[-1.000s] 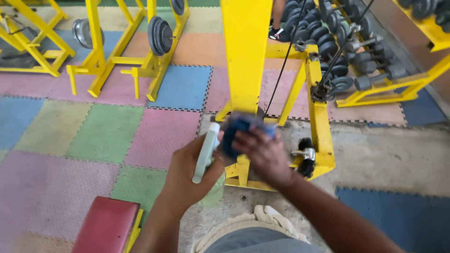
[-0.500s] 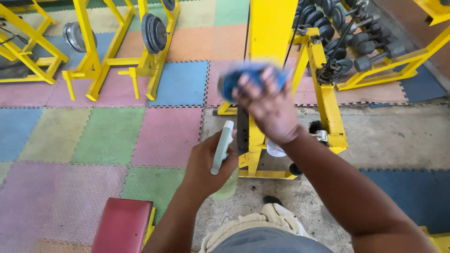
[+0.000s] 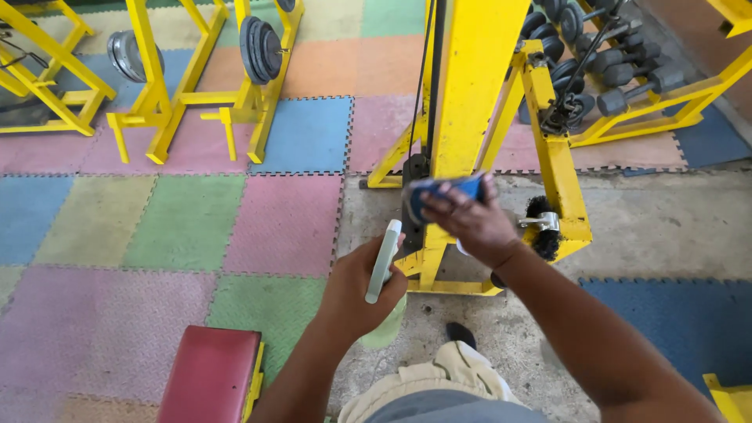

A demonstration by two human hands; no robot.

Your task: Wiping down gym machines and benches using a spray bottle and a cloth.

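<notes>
Head view looks straight down on my two hands in front of a yellow upright post [image 3: 470, 94] of a gym machine. My right hand [image 3: 470, 223] has its grip clenched around a blue cloth [image 3: 439, 190], which is bunched under my fingers and pressed against the lower part of that post, just above the machine's yellow base frame [image 3: 439, 266]. My left hand [image 3: 362, 294] has its grip wrapped around a pale green spray bottle [image 3: 384, 262]; the nozzle end points up toward the post, and the bottle's body shows below my palm. The bottle sits just beside the cloth, lower and to the left, not touching it. A black cable [image 3: 427, 70] runs down along the post. To the right of my right hand, a black bristle brush [image 3: 540, 227] sits at the frame's corner. The floor is coloured foam tiles [image 3: 180, 219] on the left and bare concrete [image 3: 666, 227] on the right. A red padded bench [image 3: 207, 376] lies near my left forearm. Farther off stand a yellow plate rack [image 3: 196, 86] with weight plates [image 3: 262, 48], and a dumbbell rack [image 3: 627, 78] at the upper right.
</notes>
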